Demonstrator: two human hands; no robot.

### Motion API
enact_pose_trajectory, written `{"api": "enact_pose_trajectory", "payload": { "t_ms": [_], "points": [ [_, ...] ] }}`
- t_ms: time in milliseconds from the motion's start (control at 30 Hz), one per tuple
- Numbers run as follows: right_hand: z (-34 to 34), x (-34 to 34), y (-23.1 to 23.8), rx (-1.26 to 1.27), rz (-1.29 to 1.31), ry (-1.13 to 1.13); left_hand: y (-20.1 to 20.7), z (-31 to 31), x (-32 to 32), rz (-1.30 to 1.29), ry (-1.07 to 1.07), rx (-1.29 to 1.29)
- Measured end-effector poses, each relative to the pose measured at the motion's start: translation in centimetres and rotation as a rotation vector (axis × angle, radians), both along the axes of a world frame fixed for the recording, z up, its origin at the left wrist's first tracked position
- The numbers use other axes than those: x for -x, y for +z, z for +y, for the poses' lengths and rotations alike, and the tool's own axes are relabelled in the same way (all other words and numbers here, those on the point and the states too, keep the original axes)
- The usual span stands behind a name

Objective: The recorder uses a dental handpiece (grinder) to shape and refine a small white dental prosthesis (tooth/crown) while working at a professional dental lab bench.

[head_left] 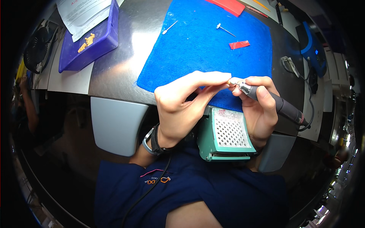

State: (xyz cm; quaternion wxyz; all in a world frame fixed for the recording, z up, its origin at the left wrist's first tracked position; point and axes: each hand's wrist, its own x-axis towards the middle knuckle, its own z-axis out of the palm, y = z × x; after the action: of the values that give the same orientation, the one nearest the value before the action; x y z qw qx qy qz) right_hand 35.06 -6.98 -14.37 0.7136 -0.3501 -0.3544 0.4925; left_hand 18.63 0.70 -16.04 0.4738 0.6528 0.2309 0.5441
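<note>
The left hand (182,102) pinches a tiny pale piece (230,81) between thumb and forefinger, the fingertips pressed together around it; the piece sits at the very tips, barely showing. The right hand (258,106) is wrapped shut round a rotary tool (273,102), a dark matte handle with a shiny metal collar, its nose touching the piece from the right. A cord runs off the tool's right end. Both hands hover over the near edge of a fuzzy blue mat (201,41) on a brushed steel bench (118,64). Just below them sits a green box (224,136) with a perforated pale top. Far left, a purple plastic tray (102,38) holds small gold parts (86,41) and paper. Two slim pins and a red strip (239,45) lie far on the mat.
</note>
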Motion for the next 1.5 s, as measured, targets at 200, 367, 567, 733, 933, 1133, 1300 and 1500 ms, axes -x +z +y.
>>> {"api": "enact_pose_trajectory", "payload": {
  "t_ms": [200,367,567,733,933,1133,1300,1500],
  "points": [
    [0.09,0.21,0.06,-0.017,-0.022,-0.003,0.14,-0.06,0.12,0.028,0.018,-0.052],
    [-0.02,0.22,0.02,0.004,-0.041,-0.009,0.15,-0.11,0.15,0.040,0.031,-0.056],
    [0.04,0.00,-0.13,-0.014,-0.031,0.013,0.11,-0.05,0.12,0.020,0.024,-0.053],
    [-0.02,-0.12,-0.18,-0.016,-0.031,0.018,0.14,-0.12,0.05,-0.001,0.013,-0.041],
    [-0.02,-0.07,-0.17,-0.008,-0.038,0.015,0.01,-0.08,0.12,0.001,0.002,-0.030],
    [-0.07,-0.08,-0.19,0.000,-0.019,0.012,0.55,-0.09,0.09,0.057,0.004,0.031],
    [-0.06,0.05,0.02,0.009,-0.026,0.007,0.56,-0.12,0.20,0.059,-0.034,0.041],
    [-0.01,0.24,-0.05,-0.013,-0.006,-0.008,0.24,-0.22,0.19,0.047,-0.017,0.015]
  ]
}}
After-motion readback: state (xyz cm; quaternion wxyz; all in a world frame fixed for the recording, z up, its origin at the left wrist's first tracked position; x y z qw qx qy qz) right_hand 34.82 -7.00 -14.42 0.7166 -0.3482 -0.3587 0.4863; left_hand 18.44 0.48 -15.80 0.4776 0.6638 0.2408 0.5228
